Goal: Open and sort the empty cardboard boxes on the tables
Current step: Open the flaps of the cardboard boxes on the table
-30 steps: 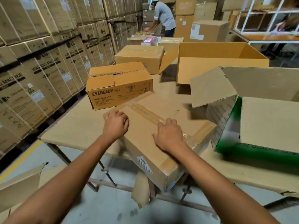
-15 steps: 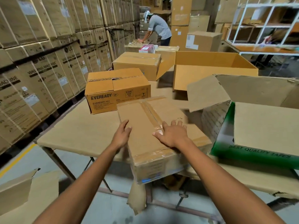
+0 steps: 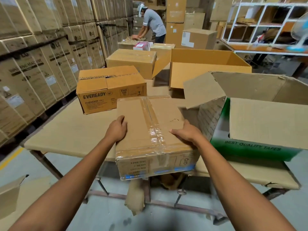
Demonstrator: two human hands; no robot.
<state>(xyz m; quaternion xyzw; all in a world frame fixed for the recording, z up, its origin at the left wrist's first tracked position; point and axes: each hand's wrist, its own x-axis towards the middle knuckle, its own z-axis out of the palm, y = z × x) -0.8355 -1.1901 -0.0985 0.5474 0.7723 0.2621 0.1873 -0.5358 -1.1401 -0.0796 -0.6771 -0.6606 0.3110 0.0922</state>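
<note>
The left hand (image 3: 117,129) and right hand (image 3: 186,133) clasped opposite sides of the brown rectangular tape-sealed cardboard box (image 3: 150,117) (flaps closed).

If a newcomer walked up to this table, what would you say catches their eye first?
Most likely the taped box overhanging the near edge of the table, held by the left hand and right hand at its sides. Next come the opened green box marked BEST QUALITY TAPES just to its right, and the closed EVEREADY box behind it to the left.
</note>
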